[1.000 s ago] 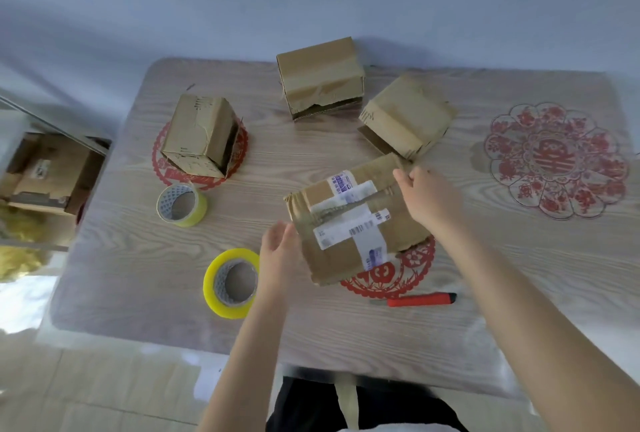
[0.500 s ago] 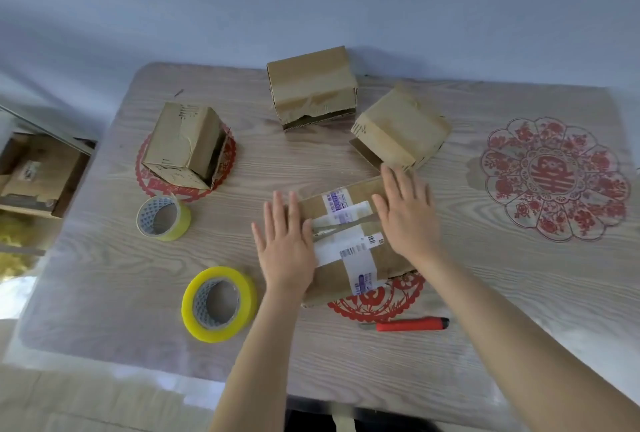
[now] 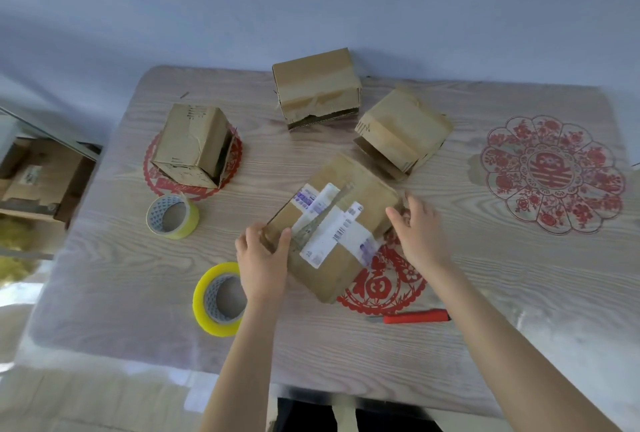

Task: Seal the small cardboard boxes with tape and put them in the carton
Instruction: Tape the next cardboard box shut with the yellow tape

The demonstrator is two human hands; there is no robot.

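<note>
- Head view: labelled box (image 3: 332, 230) sits mid-bench (image 3: 519, 275). Its near-right corner lies over a red cut-out (image 3: 381, 289).
- Left hand (image 3: 261, 258) grips the box's near-left corner, fingers (image 3: 247, 241) curled round the side, thumb on top.
- Right hand (image 3: 417, 227) is at the box's right corner, fingers clamped on the edge.
- We log 3 more small boxes twd the far side: left box (image 3: 194, 144) on a second cut-out (image 3: 162, 185), rear box (image 3: 315, 85), and right-rear box (image 3: 403, 126) w/ a flap open.
- Yellow tape roll (image 3: 218, 298) lies flat, just beside the left wrist. Pale tape roll (image 3: 171, 215) is near the left box.
- Red cutter (image 3: 415, 316) is near the right forearm, apart from the labelled box.
- Carton (image 3: 38, 175) is off the bench's left edge, lower down. Contents blurred, we can't tell.
</note>
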